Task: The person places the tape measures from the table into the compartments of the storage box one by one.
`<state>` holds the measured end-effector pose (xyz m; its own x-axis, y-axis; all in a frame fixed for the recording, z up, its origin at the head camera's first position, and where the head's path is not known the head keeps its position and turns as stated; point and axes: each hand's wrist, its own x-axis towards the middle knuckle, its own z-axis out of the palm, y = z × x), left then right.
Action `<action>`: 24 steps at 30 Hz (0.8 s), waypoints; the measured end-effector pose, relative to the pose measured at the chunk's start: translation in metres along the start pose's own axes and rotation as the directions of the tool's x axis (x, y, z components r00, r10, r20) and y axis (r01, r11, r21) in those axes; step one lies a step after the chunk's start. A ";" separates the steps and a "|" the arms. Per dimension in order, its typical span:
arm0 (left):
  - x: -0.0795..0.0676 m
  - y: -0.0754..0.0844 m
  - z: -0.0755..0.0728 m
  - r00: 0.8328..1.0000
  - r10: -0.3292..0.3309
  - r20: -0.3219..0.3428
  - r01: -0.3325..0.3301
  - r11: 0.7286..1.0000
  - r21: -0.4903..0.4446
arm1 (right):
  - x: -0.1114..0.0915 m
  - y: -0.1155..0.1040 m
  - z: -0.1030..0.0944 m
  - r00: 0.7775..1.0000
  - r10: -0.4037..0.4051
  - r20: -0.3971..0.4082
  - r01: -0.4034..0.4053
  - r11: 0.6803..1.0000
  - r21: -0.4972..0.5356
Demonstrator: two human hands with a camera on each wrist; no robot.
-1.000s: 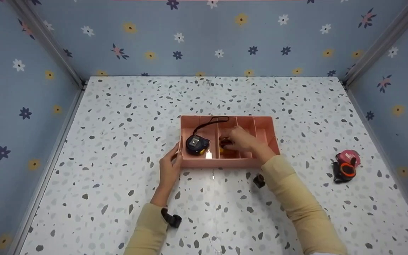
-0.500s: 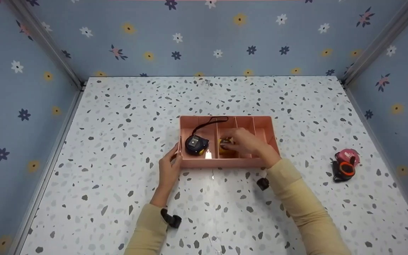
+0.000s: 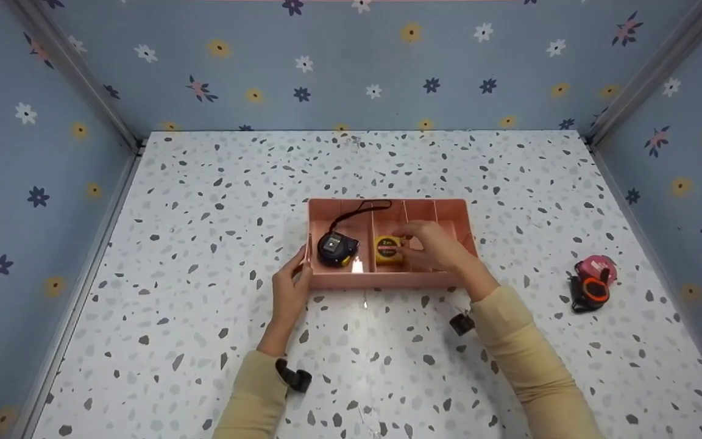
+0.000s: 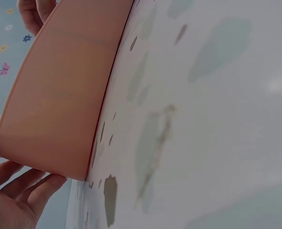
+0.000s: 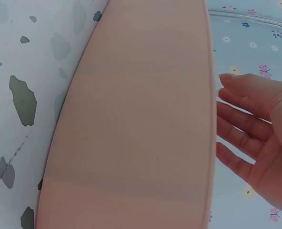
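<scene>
A pink divided organizer box [image 3: 351, 281] lies before me. Its left compartment holds a black tape measure [image 3: 337, 249] with a wrist strap. In the compartment to the right of it sits a yellow tape measure [image 3: 387, 250] marked "2m". My right hand [image 3: 433, 245] is over the box, thumb and fingertips spread at the yellow tape measure's right side. In the right wrist view its fingers [image 5: 243, 119] look loose, behind the box's front wall. My left hand [image 3: 290, 292] holds the box's left end; the left wrist view shows fingers [image 4: 45, 191] against the end wall.
Off to the right on the speckled table [image 3: 235, 183] lie a pink tape measure [image 3: 598, 267] and a black-and-orange tape measure [image 3: 592, 292], close together. Flower-patterned panels [image 3: 351, 67] wall in the table at the back and sides.
My right hand has drawn back to the right and its fingers have come off the yellow tape measure, uncovering its face. The left hand stays at the box's left end.
</scene>
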<state>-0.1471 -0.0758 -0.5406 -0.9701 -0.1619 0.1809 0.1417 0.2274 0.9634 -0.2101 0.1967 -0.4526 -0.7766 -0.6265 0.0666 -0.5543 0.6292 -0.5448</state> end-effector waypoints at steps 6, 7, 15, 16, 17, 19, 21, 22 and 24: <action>0.000 -0.001 -0.001 1.000 0.017 0.003 -0.017 1.000 -0.001 | -0.012 -0.002 -0.003 0.996 0.019 -0.090 -0.022 0.999 -0.035; 0.000 -0.001 -0.001 1.000 0.016 0.003 -0.016 1.000 -0.002 | -0.014 -0.003 -0.003 0.994 0.030 -0.100 -0.034 0.999 -0.039; -0.001 0.000 -0.001 1.000 -0.005 0.011 0.005 1.000 -0.015 | -0.033 -0.002 -0.004 0.974 0.105 -0.201 -0.116 0.992 -0.041; -0.001 0.000 -0.001 1.000 -0.010 0.016 0.011 1.000 -0.017 | -0.036 -0.002 -0.004 0.969 0.115 -0.217 -0.126 0.991 -0.038; -0.001 0.001 -0.001 1.000 -0.015 0.022 0.016 1.000 -0.021 | -0.038 -0.002 -0.004 0.964 0.126 -0.234 -0.137 0.990 -0.032; 0.000 0.002 -0.001 0.999 -0.027 0.032 0.028 0.999 -0.032 | -0.043 -0.001 -0.003 0.953 0.143 -0.268 -0.153 0.988 -0.017; 0.000 0.002 -0.002 0.999 -0.034 0.036 0.035 0.999 -0.039 | -0.048 -0.001 -0.003 0.941 0.155 -0.299 -0.165 0.986 -0.007; 0.000 0.002 -0.002 0.999 -0.035 0.036 0.037 0.998 -0.046 | -0.050 0.000 -0.003 0.936 0.159 -0.314 -0.170 0.985 -0.007; 0.001 0.003 -0.002 0.999 -0.036 0.036 0.038 0.998 -0.054 | -0.054 0.001 -0.002 0.928 0.162 -0.335 -0.177 0.984 -0.015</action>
<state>-0.1468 -0.0774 -0.5371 -0.9811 -0.1348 0.1391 0.1157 0.1685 0.9789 -0.1694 0.2321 -0.4546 -0.9109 -0.3253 0.2537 -0.4123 0.7372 -0.5353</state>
